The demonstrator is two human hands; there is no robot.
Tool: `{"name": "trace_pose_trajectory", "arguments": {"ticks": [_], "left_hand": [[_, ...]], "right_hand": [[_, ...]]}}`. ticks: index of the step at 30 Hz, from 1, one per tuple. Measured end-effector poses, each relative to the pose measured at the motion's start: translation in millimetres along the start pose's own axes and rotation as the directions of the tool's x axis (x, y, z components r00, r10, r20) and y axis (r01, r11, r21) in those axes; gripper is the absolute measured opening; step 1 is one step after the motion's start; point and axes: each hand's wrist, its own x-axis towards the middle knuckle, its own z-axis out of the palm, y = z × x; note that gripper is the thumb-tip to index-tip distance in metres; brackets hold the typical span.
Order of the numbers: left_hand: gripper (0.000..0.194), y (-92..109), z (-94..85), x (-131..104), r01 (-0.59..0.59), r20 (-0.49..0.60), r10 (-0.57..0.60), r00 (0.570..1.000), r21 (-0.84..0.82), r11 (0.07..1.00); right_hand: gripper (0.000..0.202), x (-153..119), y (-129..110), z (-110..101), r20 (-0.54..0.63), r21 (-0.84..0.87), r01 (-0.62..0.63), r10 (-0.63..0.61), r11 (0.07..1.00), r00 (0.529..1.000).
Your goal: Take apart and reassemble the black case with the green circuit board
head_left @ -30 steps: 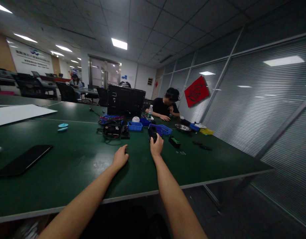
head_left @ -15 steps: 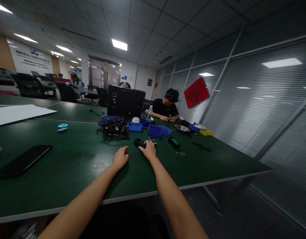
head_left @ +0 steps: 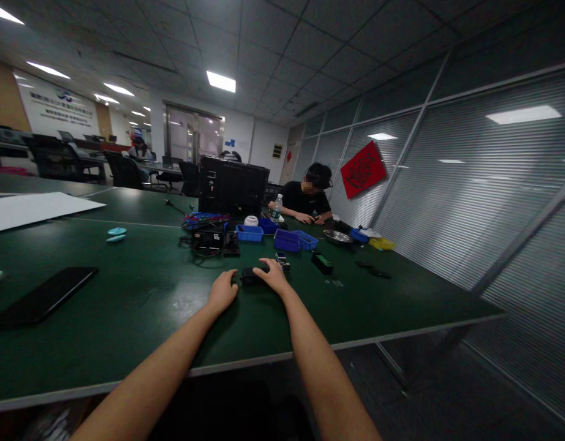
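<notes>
In the head view, holds the right end of a black case [head_left: 249, 277] with the right hand [head_left: 276, 277], with thumb and fingers parted about wide enough to span it and the back of the hand uppermost; cannot tell the firmness of the hold. Has the case lying crosswise on the green tabletop [head_left: 149, 343], between the two hands. Rests the left hand [head_left: 222, 292] just beside the case's left end, with fingers loosely bent, thumb apart from forefinger and nothing seen between them; cannot make out any touch on the case. Has small metallic pieces [head_left: 282, 262] just beyond and to the right of the grip, too small to name, and farther right a black box with a green top [head_left: 322, 263]. Beyond the grip, shows a dark blue bin [head_left: 287, 241], and left of it a lighter blue bin [head_left: 249, 234] with a baseball [head_left: 250, 221] at the far rim; cannot tell whether inside or behind. Beyond and left of the grip, shows a black power adapter [head_left: 208, 241] before a tangle of cables [head_left: 204, 221] and the back of a monitor [head_left: 233, 185]. Well off to the right, shows a metal dish [head_left: 337, 236]; far to the left, a flat black slab [head_left: 43, 297]. Faces a seated co-worker [head_left: 301, 199] across the table, past a plastic bottle [head_left: 276, 209].
</notes>
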Motion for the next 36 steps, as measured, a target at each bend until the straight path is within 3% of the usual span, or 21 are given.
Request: {"name": "trace_pose_trajectory", "arguments": {"ticks": [2, 4, 7, 9, 12, 15, 20, 22, 24, 27, 30, 32, 36], "left_hand": [[0.049, 2, -1.1, 0, 0.007, 0.000, -0.007, 1.000, 0.002, 1.000], [0.049, 2, -1.6, 0, 0.011, -0.001, -0.011, 1.000, 0.000, 1.000], [0.049, 1, -0.9, 0, 0.007, -0.004, -0.007, 1.000, -0.013, 1.000], [0.049, 0, 0.4, 0, 0.000, -0.010, -0.001, 1.000, -0.026, 1.000], [0.049, -3, 2.3, 1, -0.001, -0.019, 0.000, 1.000, -0.041, 0.999], [0.050, -4, 3.0, 2, 0.004, -0.028, -0.005, 1.000, -0.041, 0.999], [0.048, -3, 1.1, 2, 0.011, -0.051, -0.014, 0.999, -0.069, 0.998], [0.048, -2, 0.1, 1, 0.005, -0.038, -0.009, 0.999, -0.094, 0.996], [0.053, 0, -0.4, 0, -0.019, 0.000, 0.020, 1.000, -0.099, 0.995], [0.061, 0, -0.1, -1, -0.062, 0.064, 0.066, 0.996, -0.062, 0.996], [0.061, 0, 0.4, -2, -0.071, 0.081, 0.072, 0.994, -0.022, 0.997], [0.059, -1, 0.1, -2, -0.069, 0.084, 0.070, 0.994, -0.015, 0.998], [0.058, -1, -1.6, -1, -0.056, 0.102, 0.058, 0.993, -0.021, 0.998]], "right_hand": [[0.062, -1, 1, 1, 0.093, 0.009, 0.064, -0.064, 0.998, 0.994], [0.059, -1, 2, 1, 0.133, 0.046, 0.066, -0.071, 0.997, 0.988], [0.040, 1, 4, 2, 0.143, 0.156, -0.008, -0.014, 0.988, 0.990], [0.044, 3, 5, 1, 0.159, 0.193, -0.094, 0.063, 0.977, 0.985], [0.048, 5, 6, -2, 0.093, 0.226, -0.149, 0.131, 0.963, 0.987], [0.042, 5, 4, -5, 0.045, 0.342, -0.083, 0.072, 0.936, 0.996], [0.049, 0, -2, -6, 0.283, 0.402, -0.048, -0.074, 0.914, 0.956], [0.045, -1, -4, -4, 0.327, 0.403, -0.041, -0.102, 0.914, 0.939], [0.038, 1, -4, -4, 0.281, 0.388, -0.021, -0.097, 0.921, 0.955], [0.035, 5, 2, -7, -0.037, 0.225, -0.025, 0.035, 0.974, 0.999], [0.032, 6, 16, -13, -0.366, -0.043, -0.220, 0.190, 0.975, 0.911], [0.044, 6, 28, -13, -0.395, -0.160, -0.356, 0.271, 0.921, 0.878], [0.051, 7, 44, -6, -0.267, -0.250, -0.452, 0.387, 0.856, 0.882]]}}
